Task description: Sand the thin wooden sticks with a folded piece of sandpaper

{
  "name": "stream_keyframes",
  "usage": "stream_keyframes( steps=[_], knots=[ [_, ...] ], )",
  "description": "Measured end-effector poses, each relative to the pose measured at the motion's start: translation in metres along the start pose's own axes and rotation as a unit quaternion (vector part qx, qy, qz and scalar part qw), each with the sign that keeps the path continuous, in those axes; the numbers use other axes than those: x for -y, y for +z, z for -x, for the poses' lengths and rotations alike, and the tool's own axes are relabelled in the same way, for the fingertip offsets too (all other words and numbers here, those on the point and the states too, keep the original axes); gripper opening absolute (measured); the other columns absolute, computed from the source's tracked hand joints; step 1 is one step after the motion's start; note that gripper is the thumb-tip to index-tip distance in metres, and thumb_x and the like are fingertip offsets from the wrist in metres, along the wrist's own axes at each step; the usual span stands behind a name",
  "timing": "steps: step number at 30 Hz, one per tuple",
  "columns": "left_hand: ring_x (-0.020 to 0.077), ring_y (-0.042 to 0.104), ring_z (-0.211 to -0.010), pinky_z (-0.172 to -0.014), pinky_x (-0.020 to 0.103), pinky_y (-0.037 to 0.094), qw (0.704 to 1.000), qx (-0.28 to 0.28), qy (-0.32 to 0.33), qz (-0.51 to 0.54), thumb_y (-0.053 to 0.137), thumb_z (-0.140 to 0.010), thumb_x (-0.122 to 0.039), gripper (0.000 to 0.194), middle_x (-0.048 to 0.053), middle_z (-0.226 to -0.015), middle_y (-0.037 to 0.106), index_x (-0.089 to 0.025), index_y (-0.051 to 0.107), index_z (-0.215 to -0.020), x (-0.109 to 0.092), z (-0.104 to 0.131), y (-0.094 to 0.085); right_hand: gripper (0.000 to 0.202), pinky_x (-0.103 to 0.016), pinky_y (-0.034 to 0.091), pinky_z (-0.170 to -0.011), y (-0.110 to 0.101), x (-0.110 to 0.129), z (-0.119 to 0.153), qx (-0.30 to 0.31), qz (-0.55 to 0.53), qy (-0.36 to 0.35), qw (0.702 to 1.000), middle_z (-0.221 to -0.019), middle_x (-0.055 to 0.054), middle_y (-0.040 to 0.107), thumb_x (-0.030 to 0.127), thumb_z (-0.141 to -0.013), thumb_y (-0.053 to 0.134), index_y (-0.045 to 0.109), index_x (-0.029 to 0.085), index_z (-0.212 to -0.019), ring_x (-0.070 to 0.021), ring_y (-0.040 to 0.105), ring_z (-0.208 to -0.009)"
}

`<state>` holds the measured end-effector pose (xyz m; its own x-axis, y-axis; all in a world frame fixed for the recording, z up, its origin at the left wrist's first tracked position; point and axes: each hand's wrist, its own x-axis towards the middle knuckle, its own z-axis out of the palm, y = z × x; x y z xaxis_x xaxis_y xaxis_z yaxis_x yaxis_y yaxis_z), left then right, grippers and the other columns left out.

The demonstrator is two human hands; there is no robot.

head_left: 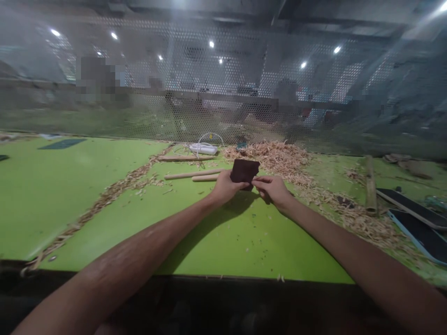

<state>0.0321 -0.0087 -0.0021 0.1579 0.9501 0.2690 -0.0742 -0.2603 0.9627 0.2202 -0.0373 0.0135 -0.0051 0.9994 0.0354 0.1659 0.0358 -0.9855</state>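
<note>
Brown sheet [245,171] is up over the green table [223,246]. Left hand [224,187] grips one side; right hand [274,190] pinches the other. Sticks [192,175] lie near.

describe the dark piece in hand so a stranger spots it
On the green table, find the heap of pale shavings. Nearer, between the left hand and right hand, is a flat dark brown piece, ragged-edged, far darker than the pale sticks nearby.

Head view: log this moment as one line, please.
left hand: holding dark brown sheet | right hand: at sheet's right edge | beyond hands: wooden sticks, pile of shavings | surface: green table
</note>
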Motion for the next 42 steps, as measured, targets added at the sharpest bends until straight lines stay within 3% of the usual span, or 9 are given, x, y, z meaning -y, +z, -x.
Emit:
stream_keyframes(
  steps=[3, 8, 15, 31, 37, 42],
  knots=[
    [0.028, 0.078, -0.083, -0.081, 0.04, 0.065, 0.999, -0.04, -0.004, 0.007, 0.092, -0.062, -0.017, 0.027, 0.009, -0.088, 0.084, -0.013, 0.082, -0.086, -0.004, 0.0, -0.002, 0.037, -0.026, 0.028, -0.041, -0.001, -0.003, -0.003, 0.011, -0.011, -0.004, 1.0, -0.054, 0.002, 0.06, 0.042, -0.071, 0.086, 0.079, 0.016, -0.096, -0.0113, 0.043, -0.044],
    [0.0293, 0.079, -0.086, -0.084, 0.042, 0.065, 0.997, -0.074, -0.003, 0.0, 0.093, -0.062, -0.017, 0.027, 0.009, -0.088, 0.084, -0.013, 0.082, -0.087, -0.003, -0.001, -0.003, 0.034, -0.024, 0.028, -0.041, -0.002, -0.005, -0.003, 0.003, 0.023, -0.022, 0.999, -0.051, 0.002, 0.058, 0.044, -0.074, 0.089, 0.08, 0.015, -0.09, -0.0098, 0.04, -0.041],
    [0.0289, 0.078, -0.09, -0.09, 0.042, 0.063, 0.99, -0.123, 0.053, -0.031, 0.087, -0.066, -0.012, 0.027, 0.006, -0.089, 0.084, -0.013, 0.082, -0.092, 0.007, -0.002, 0.003, 0.03, -0.022, 0.032, -0.041, 0.001, -0.005, -0.001, -0.023, 0.057, -0.028, 0.998, -0.051, -0.001, 0.058, 0.038, -0.082, 0.084, 0.086, 0.014, -0.101, -0.0108, 0.043, -0.044],
    [0.0297, 0.079, -0.09, -0.087, 0.041, 0.065, 0.997, -0.068, 0.018, -0.014, 0.089, -0.065, -0.012, 0.028, 0.007, -0.091, 0.084, -0.014, 0.082, -0.092, -0.007, 0.004, 0.005, 0.035, -0.025, 0.039, -0.045, 0.005, -0.005, 0.0, -0.005, 0.061, -0.045, 0.997, -0.053, 0.002, 0.058, 0.041, -0.077, 0.082, 0.08, 0.016, -0.101, -0.0132, 0.049, -0.045],
    [0.0285, 0.078, -0.089, -0.086, 0.041, 0.065, 0.999, -0.049, 0.02, 0.002, 0.089, -0.062, -0.01, 0.027, 0.006, -0.088, 0.083, -0.013, 0.08, -0.087, -0.003, 0.002, 0.006, 0.041, -0.027, 0.036, -0.047, 0.008, -0.008, -0.004, -0.009, 0.038, -0.03, 0.999, -0.055, 0.001, 0.06, 0.05, -0.064, 0.093, 0.074, 0.018, -0.08, -0.0132, 0.048, -0.046],
    [0.0288, 0.079, -0.086, -0.086, 0.042, 0.066, 0.999, -0.04, 0.013, 0.009, 0.089, -0.062, -0.009, 0.025, 0.006, -0.087, 0.083, -0.013, 0.08, -0.086, -0.004, 0.002, 0.005, 0.044, -0.026, 0.033, -0.045, 0.006, -0.009, -0.006, 0.002, 0.082, -0.041, 0.996, -0.048, 0.001, 0.057, 0.058, -0.065, 0.091, 0.07, 0.02, -0.068, -0.0132, 0.045, -0.044]
  ],
)
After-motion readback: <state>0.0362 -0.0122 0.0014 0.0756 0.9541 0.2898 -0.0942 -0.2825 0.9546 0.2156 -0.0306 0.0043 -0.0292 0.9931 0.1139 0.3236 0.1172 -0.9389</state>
